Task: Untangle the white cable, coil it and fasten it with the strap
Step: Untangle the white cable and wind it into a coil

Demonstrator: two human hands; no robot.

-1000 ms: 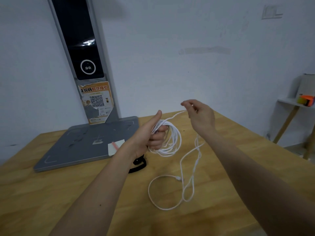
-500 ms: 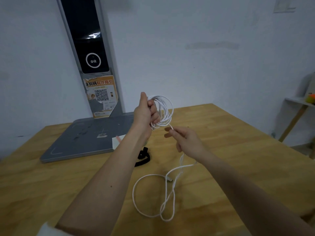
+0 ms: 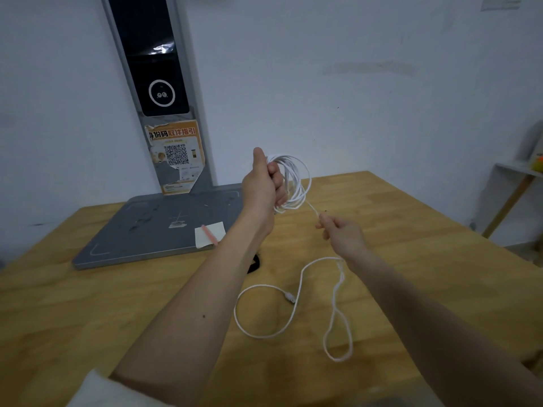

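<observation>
Sticker [image 3: 175, 156] with QR code; hands grip white cable [image 3: 293, 183].

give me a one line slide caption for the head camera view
Left hand grips the coiled white cable while the right hand pinches its loose run above the wooden table.

White cable [image 3: 296, 183] (black strap [image 3: 254, 263])

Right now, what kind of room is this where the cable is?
Probably a plain workroom or office corner, though I can't be sure. A wooden table stands against a bare white wall, and on it sits a grey scanner-like stand with a QR-code sticker.
</observation>
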